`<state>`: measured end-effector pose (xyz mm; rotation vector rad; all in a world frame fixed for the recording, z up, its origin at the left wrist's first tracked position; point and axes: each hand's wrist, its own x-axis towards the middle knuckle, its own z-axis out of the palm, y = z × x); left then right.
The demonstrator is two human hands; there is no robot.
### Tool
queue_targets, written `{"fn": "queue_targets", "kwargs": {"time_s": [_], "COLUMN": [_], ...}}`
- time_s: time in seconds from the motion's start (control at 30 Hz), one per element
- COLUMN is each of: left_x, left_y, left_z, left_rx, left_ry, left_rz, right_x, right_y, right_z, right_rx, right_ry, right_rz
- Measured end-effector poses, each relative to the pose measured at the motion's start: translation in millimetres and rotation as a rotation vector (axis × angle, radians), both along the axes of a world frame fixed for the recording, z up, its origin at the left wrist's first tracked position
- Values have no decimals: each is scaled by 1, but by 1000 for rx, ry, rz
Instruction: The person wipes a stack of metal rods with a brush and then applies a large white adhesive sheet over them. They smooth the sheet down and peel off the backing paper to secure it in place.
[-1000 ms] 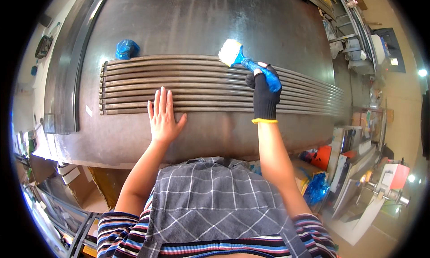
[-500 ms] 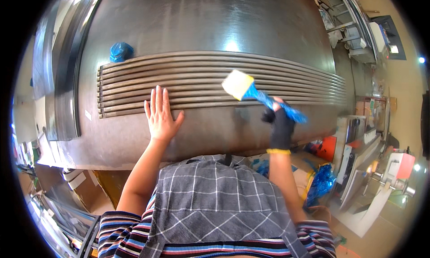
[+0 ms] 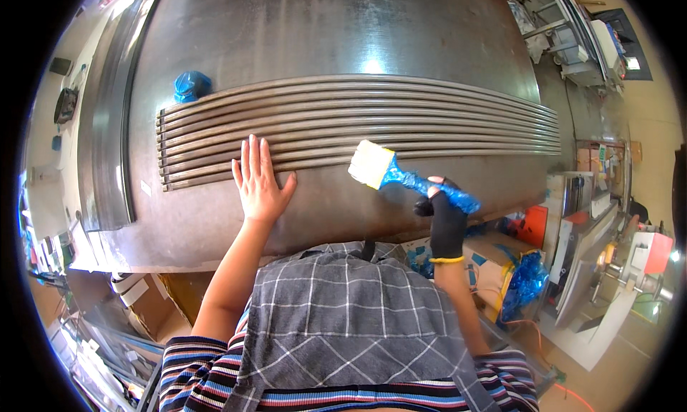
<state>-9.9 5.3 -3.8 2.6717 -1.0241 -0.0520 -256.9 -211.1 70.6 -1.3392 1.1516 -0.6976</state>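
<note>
Several long metal bars (image 3: 322,111) lie side by side across the dark metal table (image 3: 265,47). Bare and flat, my left hand (image 3: 261,186) rests with its fingers spread over the near bars, left of their middle. A black fingerless glove with a yellow cuff covers my right hand (image 3: 445,211). It is closed round the blue-wrapped handle of a paintbrush (image 3: 372,165). The pale, wide bristles point left, by the near edge of the bars; whether they touch the table I cannot tell. A blue plastic-wrapped container (image 3: 191,87) stands at the bars' far left corner.
Long dark metal profiles (image 3: 114,140) run along the table's left side. Below its right front edge are a cardboard box (image 3: 483,265) and crumpled blue plastic (image 3: 526,287). A machine with a red part (image 3: 655,258) stands at the right. An open carton (image 3: 154,308) sits at lower left.
My right hand has brought the paintbrush nearer to me, from above the bars to their near edge. My left hand stays in place on the bars.
</note>
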Motion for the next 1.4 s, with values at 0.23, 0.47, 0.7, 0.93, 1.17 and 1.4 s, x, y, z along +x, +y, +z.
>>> {"fn": "queue_targets", "kwargs": {"time_s": [0.23, 0.47, 0.7, 0.93, 1.17, 1.4], "left_x": [2, -1, 0, 2, -2, -4], "left_y": [-9, -2, -7, -10, -10, -9], "left_z": [4, 4, 3, -6, -3, -5], "left_rx": [19, 60, 44, 51, 98, 73], "left_ry": [-8, -30, -37, -74, -79, -80], "left_rz": [-17, -8, -28, -24, -28, -25], "right_x": [75, -16, -41, -67, -60, -90], "right_y": [-39, 3, 12, -16, 25, -50], "right_z": [1, -13, -48, -47, -49, -18], "right_rx": [-4, 119, 32, 188, -13, 94], "right_ry": [-108, -8, -180, -257, 20, -165], "right_rz": [26, -18, -326, -522, -408, -700]}}
